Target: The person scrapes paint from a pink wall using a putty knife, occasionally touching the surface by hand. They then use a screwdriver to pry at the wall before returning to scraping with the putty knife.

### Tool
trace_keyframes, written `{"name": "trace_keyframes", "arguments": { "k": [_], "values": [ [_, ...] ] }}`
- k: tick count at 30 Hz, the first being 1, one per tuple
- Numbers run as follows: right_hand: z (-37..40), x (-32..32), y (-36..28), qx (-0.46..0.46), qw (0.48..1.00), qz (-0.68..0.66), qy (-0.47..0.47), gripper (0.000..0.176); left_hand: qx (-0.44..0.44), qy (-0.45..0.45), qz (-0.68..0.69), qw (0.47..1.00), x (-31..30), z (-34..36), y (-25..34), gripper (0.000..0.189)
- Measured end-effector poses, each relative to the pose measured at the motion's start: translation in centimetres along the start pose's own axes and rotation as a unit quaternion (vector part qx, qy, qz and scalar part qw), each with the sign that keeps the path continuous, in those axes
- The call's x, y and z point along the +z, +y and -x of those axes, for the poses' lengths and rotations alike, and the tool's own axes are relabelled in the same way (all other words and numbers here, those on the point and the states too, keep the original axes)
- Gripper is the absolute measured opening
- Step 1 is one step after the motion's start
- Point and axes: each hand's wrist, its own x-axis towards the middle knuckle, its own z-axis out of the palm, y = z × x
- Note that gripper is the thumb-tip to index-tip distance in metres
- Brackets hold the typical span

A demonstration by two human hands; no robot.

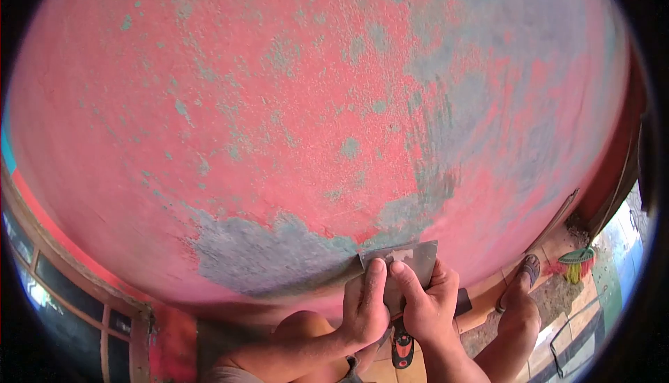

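Observation:
A wide metal scraper [420, 251] is gripped in both my hands, its blade up at the lower part of a red painted wall [300, 104]. Pale paint crumbs lie on the blade. My left hand [366, 310] is closed on the scraper's left side, thumb pressed along it. On the other side my right hand [428, 303] wraps round it, thumb also on the face. Most of the handle is hidden by my fingers. Just above and left of the blade, a bare grey patch [258, 251] shows where red paint is absent.
A broom head with green and yellow bristles [575, 266] lies on the tiled floor at right, near my sandalled foot [527, 271]. An orange and black object [402, 349] sits below my hands. A dark cable [555, 355] runs along the floor. A framed window [70, 292] stands at left.

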Motion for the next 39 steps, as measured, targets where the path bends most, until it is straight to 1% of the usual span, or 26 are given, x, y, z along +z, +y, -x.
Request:
{"name": "trace_keyframes", "arguments": {
  "k": [2, 5, 9, 12, 13, 14, 15, 18, 19, 22, 23, 24, 26, 27, 29, 30, 32, 33, 34, 35, 38, 39],
  "values": [
    [0.3, 0.7, 0.5, -0.003, 0.999, -0.027, 0.021, 0.014, 0.071, -0.010, -0.112, 0.991, -0.3, -0.1, 0.6, 0.045],
    [0.5, 0.9, 1.2, -0.006, 0.998, -0.049, 0.037, 0.014, 0.048, -0.020, -0.067, 0.996, -0.4, -0.2, 1.1, 0.044],
    [0.1, 1.5, 0.5, -0.034, 0.997, -0.062, 0.041, 0.014, 0.041, -0.036, -0.058, 0.997, -0.7, -0.8, 1.3, 0.041],
    [-0.2, 1.3, -0.5, -0.008, 0.998, -0.054, 0.022, 0.015, 0.027, -0.045, -0.055, 0.997, -0.9, -0.7, 1.5, 0.040],
    [-0.1, 1.2, -0.3, -0.016, 0.998, -0.049, 0.020, 0.015, 0.025, -0.042, -0.055, 0.997, -0.8, -0.5, 1.4, 0.040],
    [0.0, 1.0, -0.1, -0.007, 0.999, -0.047, 0.021, 0.015, 0.028, -0.040, -0.053, 0.997, -0.5, -0.6, 1.3, 0.040],
    [0.2, 0.7, 0.1, -0.002, 0.999, -0.045, 0.022, 0.014, 0.041, -0.008, -0.042, 0.998, 0.2, -0.5, 0.6, 0.041],
    [-0.1, 0.4, -0.4, -0.003, 0.999, -0.029, 0.017, 0.015, 0.051, -0.015, -0.075, 0.996, 0.3, -0.6, 0.9, 0.042],
    [-0.1, 0.4, -0.4, -0.004, 1.000, -0.021, 0.015, 0.015, 0.074, -0.016, -0.080, 0.994, 0.4, -0.9, 1.0, 0.045],
    [-0.5, 1.1, -1.2, -0.021, 0.999, -0.044, 0.009, 0.016, 0.002, -0.014, -0.069, 0.998, 0.0, -0.6, 2.0, 0.044],
    [-0.4, 0.8, -1.2, 0.003, 0.999, -0.048, -0.006, 0.016, -0.002, -0.023, -0.072, 0.997, -0.4, -0.6, 1.5, 0.043],
    [-0.1, 0.7, -1.1, 0.009, 0.999, -0.042, 0.000, 0.016, 0.016, -0.009, -0.073, 0.997, -0.4, -0.5, 1.1, 0.043],
    [0.2, 0.4, -0.6, 0.009, 1.000, -0.025, 0.010, 0.016, 0.065, 0.016, -0.069, 0.995, 0.5, -0.3, 0.4, 0.044],
    [0.2, 0.4, -0.8, 0.007, 1.000, -0.018, 0.012, 0.016, 0.069, 0.023, -0.088, 0.993, 0.6, -0.2, 0.5, 0.043],
    [0.2, 0.5, -0.9, 0.008, 1.000, -0.003, 0.018, 0.016, 0.045, 0.003, -0.040, 0.998, 0.5, -0.7, 0.9, 0.043],
    [0.0, 0.6, -1.2, -0.007, 1.000, -0.008, 0.013, 0.016, 0.028, -0.005, -0.017, 0.999, 0.4, -0.8, 1.3, 0.043],
    [0.1, 1.2, -2.0, -0.020, 1.000, -0.020, 0.005, 0.016, 0.007, -0.010, -0.019, 1.000, 0.2, -0.6, 2.0, 0.043],
    [0.0, 0.8, -1.3, -0.018, 1.000, -0.005, -0.005, 0.016, -0.008, -0.006, -0.020, 1.000, 0.1, -0.4, 1.9, 0.043],
    [0.3, 0.8, -1.0, -0.003, 1.000, -0.012, 0.004, 0.017, -0.016, -0.004, -0.021, 1.000, 0.1, -0.4, 1.9, 0.043],
    [0.6, 0.8, -0.8, 0.005, 1.000, -0.018, 0.012, 0.017, 0.011, -0.011, -0.028, 0.999, -0.1, -0.4, 1.2, 0.043],
    [0.6, 0.8, -0.6, 0.008, 1.000, -0.014, 0.021, 0.016, 0.093, 0.013, -0.084, 0.992, 0.3, -0.5, 0.6, 0.043],
    [0.5, 0.8, -1.0, 0.007, 1.000, -0.007, 0.017, 0.016, 0.085, 0.003, -0.029, 0.996, 0.3, -0.8, 0.2, 0.043]
  ]
}}
